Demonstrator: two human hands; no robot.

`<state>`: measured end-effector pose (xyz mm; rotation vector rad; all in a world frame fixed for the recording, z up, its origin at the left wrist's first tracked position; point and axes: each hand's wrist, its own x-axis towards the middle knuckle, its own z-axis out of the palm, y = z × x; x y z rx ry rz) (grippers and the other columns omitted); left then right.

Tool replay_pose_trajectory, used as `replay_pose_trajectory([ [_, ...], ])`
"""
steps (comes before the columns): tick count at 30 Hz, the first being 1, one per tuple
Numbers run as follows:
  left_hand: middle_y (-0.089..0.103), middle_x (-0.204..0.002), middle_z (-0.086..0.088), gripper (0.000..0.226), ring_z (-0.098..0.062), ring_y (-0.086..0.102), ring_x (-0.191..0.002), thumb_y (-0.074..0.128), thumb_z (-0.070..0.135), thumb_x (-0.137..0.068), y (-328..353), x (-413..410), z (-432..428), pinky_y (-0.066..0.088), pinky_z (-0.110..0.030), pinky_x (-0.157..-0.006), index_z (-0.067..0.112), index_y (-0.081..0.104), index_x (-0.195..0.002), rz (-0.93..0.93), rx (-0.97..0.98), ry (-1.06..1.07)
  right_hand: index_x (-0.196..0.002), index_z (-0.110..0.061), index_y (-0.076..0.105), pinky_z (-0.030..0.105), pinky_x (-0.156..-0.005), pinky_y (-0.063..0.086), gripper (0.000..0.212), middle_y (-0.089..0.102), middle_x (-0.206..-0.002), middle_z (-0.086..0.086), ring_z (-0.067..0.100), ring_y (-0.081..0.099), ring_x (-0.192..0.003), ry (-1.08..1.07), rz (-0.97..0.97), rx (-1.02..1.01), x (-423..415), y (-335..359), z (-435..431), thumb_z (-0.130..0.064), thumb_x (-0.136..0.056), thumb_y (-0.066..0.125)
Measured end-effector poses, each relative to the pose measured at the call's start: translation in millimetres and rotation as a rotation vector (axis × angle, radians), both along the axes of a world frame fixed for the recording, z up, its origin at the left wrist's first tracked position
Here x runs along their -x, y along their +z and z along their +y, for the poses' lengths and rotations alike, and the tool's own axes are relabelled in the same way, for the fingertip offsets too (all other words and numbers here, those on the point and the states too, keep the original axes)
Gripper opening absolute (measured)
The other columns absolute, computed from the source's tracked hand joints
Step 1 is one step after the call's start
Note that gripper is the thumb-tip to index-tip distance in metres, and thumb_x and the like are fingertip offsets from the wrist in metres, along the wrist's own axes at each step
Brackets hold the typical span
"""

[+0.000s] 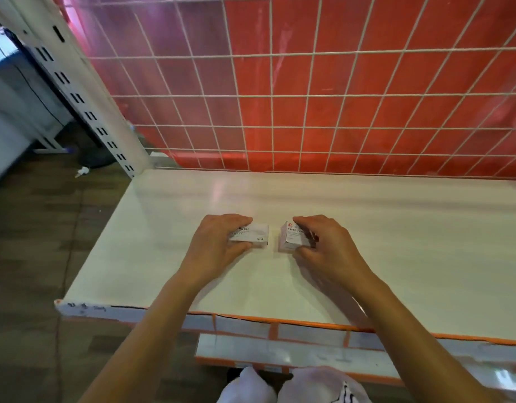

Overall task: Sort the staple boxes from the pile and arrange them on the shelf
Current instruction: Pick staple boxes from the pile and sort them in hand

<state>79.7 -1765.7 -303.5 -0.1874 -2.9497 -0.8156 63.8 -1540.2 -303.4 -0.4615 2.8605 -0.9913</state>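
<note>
Staples box [252, 234] pinched by left hand [214, 245] at nine o'clock; right hand [328, 247] pinches "PAPER CLIPS" box [293, 237], three o'clock, shelf [396, 242].

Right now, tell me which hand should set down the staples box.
Left. The left hand already holds the staples box on the shelf; the right hand holds the paper clips box.

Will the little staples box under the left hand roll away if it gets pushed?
Probably not. The staples box has flat sides and lies flat, so it should slide on the glossy shelf, not roll. The left hand covers it easily, so it's likely light.
</note>
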Motion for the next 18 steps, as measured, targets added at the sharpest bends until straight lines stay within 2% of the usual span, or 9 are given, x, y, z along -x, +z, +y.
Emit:
replay_pose_trajectory([
  [3, 0.063, -0.125, 0.002, 0.047, -0.020, 0.052, -0.113, 0.078, 0.023, -0.077, -4.1, 10.0, -35.0, 0.027, -0.013, -0.090, 0.019, 0.064, -0.122, 0.011, -0.001, 0.003, -0.135, -0.016, 0.049, 0.020, -0.093, 0.032, 0.054, 0.055, -0.130, 0.002, 0.018, 0.046, -0.117, -0.015, -0.001, -0.002, 6.9, -0.5, -33.5, -0.012, -0.083, 0.064],
  [7, 0.064, -0.123, 0.000, 0.046, -0.022, 0.054, -0.111, 0.079, 0.020, -0.077, -6.1, 26.3, -75.4, 0.030, -0.016, -0.090, 0.018, 0.065, -0.121, 0.020, -0.030, 0.024, -0.134, -0.016, 0.051, 0.016, -0.086, 0.028, 0.054, 0.057, -0.127, 0.004, 0.021, 0.046, -0.115, -0.041, 0.011, -0.009, 19.8, -1.9, -71.4, -0.009, -0.082, 0.061],
  [12, 0.063, -0.126, -0.004, 0.048, -0.024, 0.055, -0.115, 0.078, 0.021, -0.077, -6.5, 50.8, -111.6, 0.033, -0.023, -0.096, 0.012, 0.065, -0.122, 0.041, -0.027, 0.039, -0.138, -0.016, 0.047, 0.012, -0.088, 0.024, 0.057, 0.052, -0.132, 0.003, 0.018, 0.042, -0.118, -0.088, 0.016, -0.025, 42.8, -4.3, -109.3, -0.008, -0.083, 0.062],
  [18, 0.063, -0.125, -0.007, 0.047, -0.030, 0.054, -0.113, 0.075, 0.022, -0.080, -20.6, 83.2, -146.0, 0.038, -0.034, -0.099, 0.011, 0.062, -0.124, 0.054, 0.005, 0.062, -0.135, -0.012, 0.049, 0.021, -0.095, 0.032, 0.053, 0.054, -0.132, 0.007, 0.022, 0.044, -0.117, -0.141, 0.043, -0.083, 72.1, -7.7, -139.2, -0.008, -0.084, 0.062],
])
